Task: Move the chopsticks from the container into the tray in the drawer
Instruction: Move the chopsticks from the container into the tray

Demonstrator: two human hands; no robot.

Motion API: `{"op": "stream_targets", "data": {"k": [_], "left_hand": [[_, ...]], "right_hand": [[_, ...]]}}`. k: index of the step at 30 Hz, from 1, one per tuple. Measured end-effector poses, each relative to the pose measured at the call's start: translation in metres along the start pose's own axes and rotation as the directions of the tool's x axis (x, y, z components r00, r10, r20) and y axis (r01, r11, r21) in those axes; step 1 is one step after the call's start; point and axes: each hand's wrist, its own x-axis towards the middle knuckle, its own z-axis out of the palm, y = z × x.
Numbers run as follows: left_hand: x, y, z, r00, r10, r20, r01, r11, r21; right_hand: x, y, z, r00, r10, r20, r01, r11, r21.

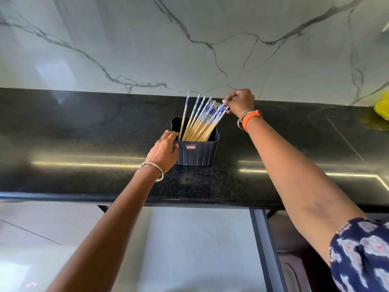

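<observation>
Both hands grip: left hand point(163, 151) container point(196, 151), right hand point(240, 102) chopsticks point(202, 119).

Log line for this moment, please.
stage: picking | left hand: holds container on countertop | right hand: pinches chopsticks tops | drawer tray: not visible

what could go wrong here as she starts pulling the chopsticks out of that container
1. The right hand pinches only the top ends of the rightmost chopsticks; the fanned bundle may slip or scatter onto the black countertop.
2. The chopsticks lean right, so lifting at an angle could tip the dark container, though the left hand steadies its left side.
3. The leftmost chopstick stands apart and may be left behind.
</observation>
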Motion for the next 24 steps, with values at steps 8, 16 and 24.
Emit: {"op": "stream_targets", "data": {"k": [8, 16, 24], "left_hand": [[0.005, 0.039, -0.027, 0.983, 0.141, -0.115, -0.145, 0.989, -0.03], [-0.008, 0.099, -0.048, 0.969, 0.247, -0.01, -0.247, 0.968, 0.043], [-0.112, 0.046, -0.001, 0.964, 0.115, 0.242, -0.166, 0.965, 0.204]], "right_hand": [[-0.003, -0.048, -0.062, 0.998, 0.011, -0.068, -0.006, 0.997, 0.074], [-0.091, -0.074, -0.117, 0.96, -0.039, -0.277, 0.138, 0.927, 0.348], [-0.239, 0.017, -0.063, 0.972, -0.198, -0.124, 0.085, 0.796, -0.6]]}}
